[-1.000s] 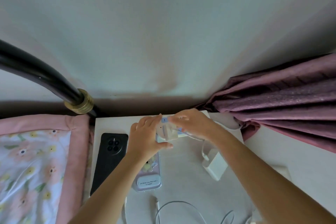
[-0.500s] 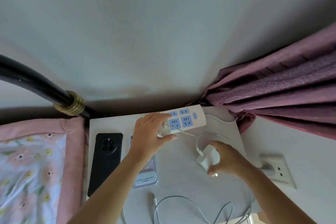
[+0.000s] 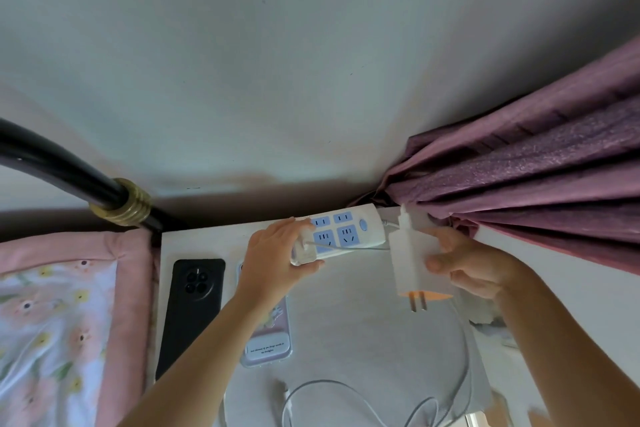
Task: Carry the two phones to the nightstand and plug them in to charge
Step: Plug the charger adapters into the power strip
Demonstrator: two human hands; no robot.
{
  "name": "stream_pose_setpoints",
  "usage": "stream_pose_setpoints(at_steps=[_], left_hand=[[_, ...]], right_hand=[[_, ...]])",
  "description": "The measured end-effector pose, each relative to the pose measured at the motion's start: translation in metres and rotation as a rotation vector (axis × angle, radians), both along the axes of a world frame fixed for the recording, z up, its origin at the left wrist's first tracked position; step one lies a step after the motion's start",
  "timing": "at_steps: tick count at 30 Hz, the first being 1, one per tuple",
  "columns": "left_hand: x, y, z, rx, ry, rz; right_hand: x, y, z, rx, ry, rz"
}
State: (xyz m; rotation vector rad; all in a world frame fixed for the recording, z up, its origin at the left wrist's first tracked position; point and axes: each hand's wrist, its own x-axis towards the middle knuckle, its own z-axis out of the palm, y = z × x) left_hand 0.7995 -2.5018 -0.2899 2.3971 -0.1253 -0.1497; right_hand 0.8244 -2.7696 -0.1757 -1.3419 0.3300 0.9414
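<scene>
A black phone (image 3: 192, 308) lies face down at the left of the white nightstand (image 3: 349, 333). Beside it, a phone in a pink clear case (image 3: 268, 340) is partly hidden under my left forearm. My left hand (image 3: 277, 255) presses on a small white charger (image 3: 304, 251) plugged into the left end of a white power strip (image 3: 349, 230) with blue sockets. My right hand (image 3: 464, 265) holds a second white charger (image 3: 408, 258) above the nightstand, prongs pointing toward me, right of the strip.
White cables (image 3: 346, 395) loop over the nightstand's near part. A pink curtain (image 3: 540, 191) hangs at the right, touching the nightstand's back corner. A bed with floral bedding (image 3: 52, 329) and a black rail (image 3: 69, 170) lies to the left. The wall is directly behind.
My right hand has lifted the second white charger from the nightstand and raised it to the right of the power strip. My left hand stays on the plugged charger.
</scene>
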Motion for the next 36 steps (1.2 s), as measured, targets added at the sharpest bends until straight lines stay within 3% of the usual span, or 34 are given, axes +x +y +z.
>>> stream_pose_setpoints(at_steps=[5, 12, 17, 24, 36], left_hand=[[0.001, -0.001, -0.001, -0.025, -0.005, 0.019], [0.0, 0.0, -0.003, -0.044, 0.005, 0.011], [0.001, 0.005, -0.003, 0.02, 0.028, -0.061], [0.0, 0.004, 0.004, -0.022, 0.058, -0.04], [-0.001, 0.004, 0.0, -0.04, 0.008, -0.026]], right_hand=[[0.009, 0.014, -0.004, 0.141, -0.073, -0.197], [0.024, 0.051, -0.044, -0.223, -0.068, -0.397], [0.029, 0.074, -0.068, -0.46, -0.2, -0.606], [0.012, 0.08, -0.086, -0.866, -0.455, -0.49], [0.011, 0.102, -0.074, -1.205, -0.612, -0.19]])
